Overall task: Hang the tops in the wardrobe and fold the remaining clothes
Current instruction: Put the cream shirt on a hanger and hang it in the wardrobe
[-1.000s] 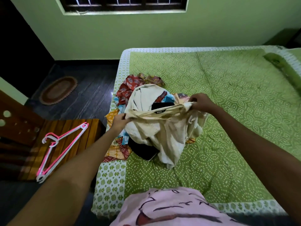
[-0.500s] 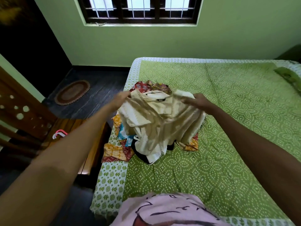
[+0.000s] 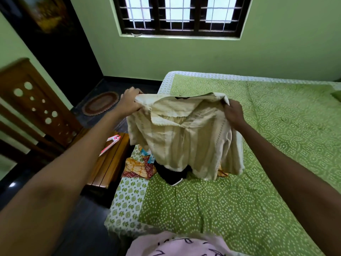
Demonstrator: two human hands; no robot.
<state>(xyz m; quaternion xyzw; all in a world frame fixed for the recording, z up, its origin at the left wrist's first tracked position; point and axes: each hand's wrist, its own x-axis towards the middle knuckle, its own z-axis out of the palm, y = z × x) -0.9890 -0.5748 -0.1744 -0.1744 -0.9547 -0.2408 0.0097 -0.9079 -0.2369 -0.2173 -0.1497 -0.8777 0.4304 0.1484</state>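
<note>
A cream striped top (image 3: 186, 141) hangs spread in the air above the bed (image 3: 258, 163). My left hand (image 3: 131, 102) grips its left shoulder and my right hand (image 3: 233, 113) grips its right shoulder, with the collar between them. Under the top lies a pile of clothes (image 3: 142, 167), patterned in orange and red, with a black garment (image 3: 171, 174) beside it. The top hides most of the pile. A pink and white hanger (image 3: 110, 145) lies on the wooden bench (image 3: 108, 167) left of the bed.
A dark wooden piece of furniture with round cut-outs (image 3: 33, 108) stands at the left. An oval mat (image 3: 100, 103) lies on the dark floor by the black doorway. A barred window (image 3: 181, 15) sits in the green wall behind the bed.
Both hands have lifted the cream top off the pile and pulled it wider apart. It now hangs by its shoulders. My view has tilted upward.
</note>
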